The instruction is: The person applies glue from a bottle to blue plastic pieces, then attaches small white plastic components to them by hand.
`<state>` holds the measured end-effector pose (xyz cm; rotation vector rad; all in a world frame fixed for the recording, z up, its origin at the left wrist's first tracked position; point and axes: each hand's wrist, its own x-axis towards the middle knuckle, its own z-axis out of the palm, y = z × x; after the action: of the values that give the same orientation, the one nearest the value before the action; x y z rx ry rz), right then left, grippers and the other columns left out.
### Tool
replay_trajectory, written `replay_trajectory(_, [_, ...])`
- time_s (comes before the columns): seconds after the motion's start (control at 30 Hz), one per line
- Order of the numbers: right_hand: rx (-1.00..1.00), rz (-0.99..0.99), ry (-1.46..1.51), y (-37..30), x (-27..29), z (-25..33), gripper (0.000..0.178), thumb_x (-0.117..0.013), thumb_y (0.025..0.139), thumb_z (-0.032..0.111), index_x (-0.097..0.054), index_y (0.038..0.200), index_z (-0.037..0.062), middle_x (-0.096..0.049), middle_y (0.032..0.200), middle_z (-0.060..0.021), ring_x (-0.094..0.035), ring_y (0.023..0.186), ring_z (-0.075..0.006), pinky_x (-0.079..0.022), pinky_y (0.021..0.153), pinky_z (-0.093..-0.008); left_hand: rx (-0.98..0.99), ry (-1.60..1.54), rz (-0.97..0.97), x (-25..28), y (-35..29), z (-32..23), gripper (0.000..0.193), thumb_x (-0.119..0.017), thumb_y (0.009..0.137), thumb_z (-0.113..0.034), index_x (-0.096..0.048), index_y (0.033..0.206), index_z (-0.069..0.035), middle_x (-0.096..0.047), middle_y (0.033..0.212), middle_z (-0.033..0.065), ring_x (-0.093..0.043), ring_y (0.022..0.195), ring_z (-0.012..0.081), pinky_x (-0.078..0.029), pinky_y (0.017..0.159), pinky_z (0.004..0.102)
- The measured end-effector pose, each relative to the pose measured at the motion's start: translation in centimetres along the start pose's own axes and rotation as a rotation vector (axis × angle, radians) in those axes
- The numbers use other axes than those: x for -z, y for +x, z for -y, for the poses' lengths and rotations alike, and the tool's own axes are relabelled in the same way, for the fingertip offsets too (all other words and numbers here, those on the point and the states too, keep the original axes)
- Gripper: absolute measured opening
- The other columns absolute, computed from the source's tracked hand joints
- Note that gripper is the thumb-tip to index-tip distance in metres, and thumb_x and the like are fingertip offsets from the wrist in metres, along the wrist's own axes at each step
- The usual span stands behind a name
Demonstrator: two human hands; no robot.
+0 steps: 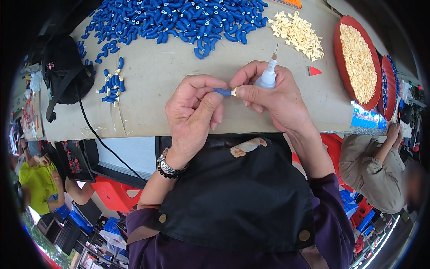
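Note:
Between the thumb and fingertips of my left hand sits a small blue curved tube piece. My right hand pinches a little cream-coloured piece against the blue piece's right end. The same hand also keeps a translucent squeeze bottle with a thin needle tip upright, tucked in by its fingers. Left of my hands lies a small cluster of joined blue-and-cream pieces. Whether the two held pieces are fixed together I cannot tell.
A big heap of blue pieces covers the table's far side. Loose cream pieces lie far right, beside a red tray full of them. A black bag with a hanging cable stands left. People sit at both sides.

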<state>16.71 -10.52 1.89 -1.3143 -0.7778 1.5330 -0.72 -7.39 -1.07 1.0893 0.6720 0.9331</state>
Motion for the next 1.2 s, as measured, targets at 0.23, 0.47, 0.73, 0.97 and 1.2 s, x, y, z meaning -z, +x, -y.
replay_trajectory(0.23, [0.008,0.006,0.004,0.1,0.0,0.2,0.015,-0.070,0.079,0.002,-0.063,0.091,-0.0020,-0.061,0.078,-0.0043,-0.053,0.061,-0.0071,-0.035,0.046,-0.0182,0.007,-0.015,-0.026,-0.2,0.0,-0.3,0.013,-0.051,0.093,0.001,-0.052,0.106,0.004,-0.063,0.094,0.0108,-0.048,0.053,0.0044,-0.037,0.044,0.0170])
replay_trajectory(0.47, [-0.003,-0.009,0.020,0.5,0.3,0.3,0.016,-0.071,0.078,0.003,-0.063,0.092,-0.0023,-0.061,0.078,-0.0041,-0.053,0.061,-0.0070,-0.035,0.046,-0.0184,0.007,-0.017,-0.011,-0.1,0.5,0.0,0.014,-0.049,0.093,0.002,-0.052,0.106,0.004,-0.063,0.092,0.0098,-0.049,0.054,0.0045,-0.037,0.045,0.0167])
replay_trajectory(0.73, [-0.004,-0.046,0.090,-0.1,-0.2,-0.2,0.014,-0.066,0.076,-0.004,-0.062,0.089,-0.0009,-0.060,0.071,-0.0019,-0.049,0.056,-0.0053,-0.036,0.048,-0.0187,0.078,-0.023,-0.027,-0.3,0.1,-0.7,0.012,-0.051,0.090,0.002,-0.056,0.101,0.000,-0.059,0.074,0.0022,-0.049,0.054,0.0028,-0.038,0.046,0.0185])
replay_trajectory(0.97, [0.054,-0.033,0.096,-0.5,-1.2,-0.3,0.015,-0.069,0.079,0.001,-0.059,0.089,-0.0021,-0.061,0.076,-0.0063,-0.052,0.059,-0.0073,-0.038,0.049,-0.0193,0.146,-0.031,0.049,0.5,-0.4,-1.4,0.011,-0.051,0.093,-0.004,-0.054,0.104,-0.002,-0.056,0.069,0.0005,-0.049,0.054,0.0022,-0.038,0.047,0.0178])
replay_trajectory(1.2, [0.102,0.061,0.110,0.2,-2.3,0.3,0.015,-0.071,0.080,0.006,-0.058,0.086,0.0008,-0.060,0.078,-0.0056,-0.054,0.060,-0.0081,-0.038,0.049,-0.0192,0.062,0.010,0.103,1.9,-0.2,-2.3,0.012,-0.055,0.092,-0.004,-0.054,0.103,-0.001,-0.060,0.072,0.0014,-0.051,0.057,0.0026,-0.038,0.048,0.0175])
